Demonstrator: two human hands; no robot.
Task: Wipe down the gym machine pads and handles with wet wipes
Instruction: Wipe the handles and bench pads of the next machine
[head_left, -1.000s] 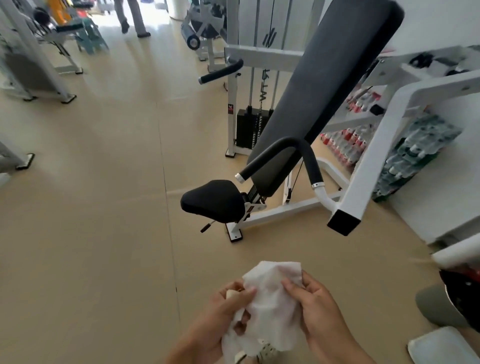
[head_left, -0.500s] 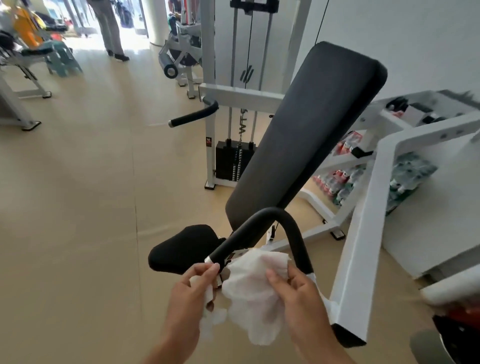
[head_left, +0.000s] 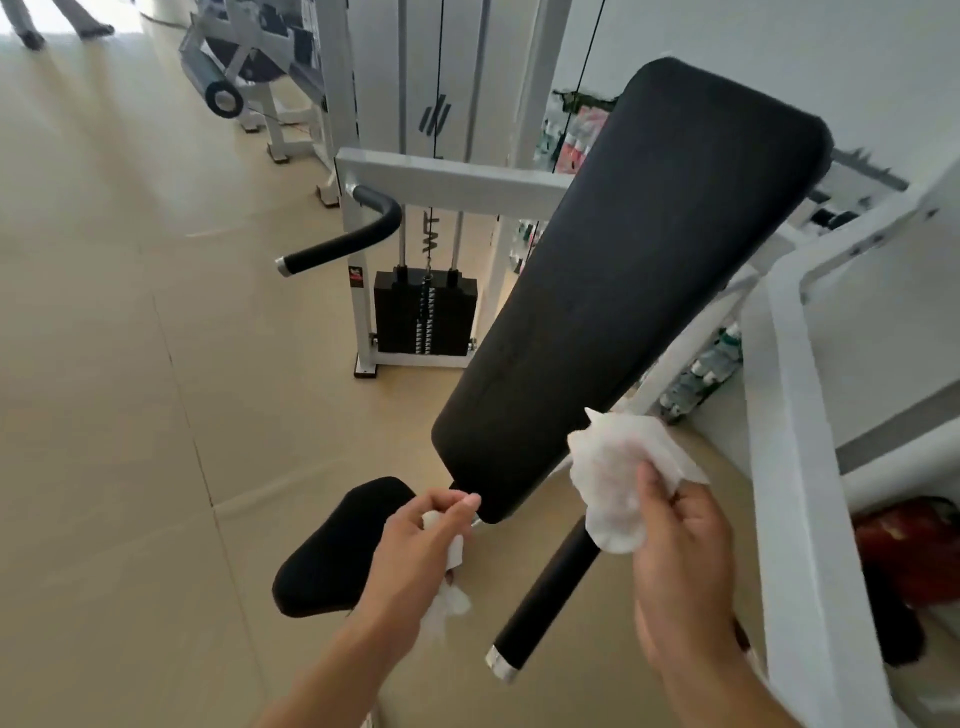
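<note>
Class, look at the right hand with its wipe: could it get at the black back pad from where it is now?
Probably yes. The right hand holds a wet wipe right beside the back pad, at its lower right edge, and nothing stands between them.

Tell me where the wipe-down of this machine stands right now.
Done: nothing visibly wiped; no damp streaks show. In hand: the right hand holds a wet wipe at the back pad's lower edge; the left hand grips a smaller wipe. Left: seat pad, near handle, far handle.

near handle (head_left: 545, 592) top behind wipe (head_left: 613, 483)
</note>
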